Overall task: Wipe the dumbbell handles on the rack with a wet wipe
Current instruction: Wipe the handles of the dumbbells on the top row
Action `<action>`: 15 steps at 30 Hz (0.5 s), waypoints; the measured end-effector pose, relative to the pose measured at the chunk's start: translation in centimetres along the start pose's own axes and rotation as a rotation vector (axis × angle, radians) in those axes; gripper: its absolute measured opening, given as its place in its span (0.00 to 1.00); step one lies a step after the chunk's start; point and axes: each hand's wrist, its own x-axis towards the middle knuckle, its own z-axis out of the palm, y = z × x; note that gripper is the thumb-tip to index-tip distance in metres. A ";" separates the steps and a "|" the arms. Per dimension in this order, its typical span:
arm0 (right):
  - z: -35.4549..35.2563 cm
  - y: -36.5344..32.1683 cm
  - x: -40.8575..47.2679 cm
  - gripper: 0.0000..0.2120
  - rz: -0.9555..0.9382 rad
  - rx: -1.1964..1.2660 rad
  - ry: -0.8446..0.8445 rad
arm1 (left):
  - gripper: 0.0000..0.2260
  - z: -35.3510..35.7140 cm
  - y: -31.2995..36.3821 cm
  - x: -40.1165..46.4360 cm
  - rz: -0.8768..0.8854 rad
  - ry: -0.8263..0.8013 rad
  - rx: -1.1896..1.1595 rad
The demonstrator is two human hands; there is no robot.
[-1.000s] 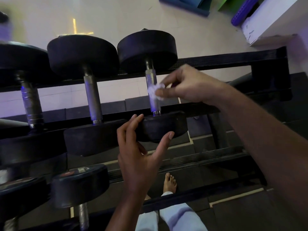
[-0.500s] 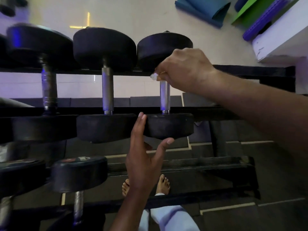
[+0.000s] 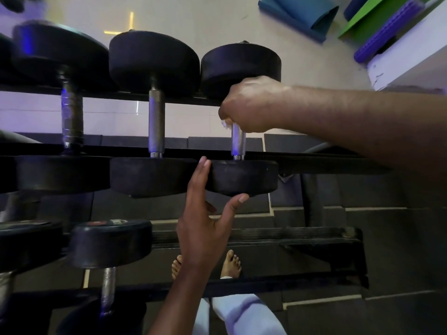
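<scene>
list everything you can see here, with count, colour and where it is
dumbbells, top tier: three clear, black heads, steel handles, across the rack
dumbbells, lower tier: at least two, black, lower left
rack: one, black, two tiers
wet wipe: one, white, at the rightmost top handle
mats: blue, green and purple, top right floor
feet: two, bare, under the rack
right hand: closed round the rightmost handle with the wipe
left hand: open, against that dumbbell's near head

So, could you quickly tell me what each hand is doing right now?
Left hand: open, fingers braced against the near weight head.
Right hand: closed around the handle, wet wipe inside.
</scene>
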 end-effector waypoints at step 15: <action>0.8 -1.7 -0.5 0.10 -0.172 0.216 -0.274 | 0.41 0.2 -0.5 0.0 0.019 -0.003 0.008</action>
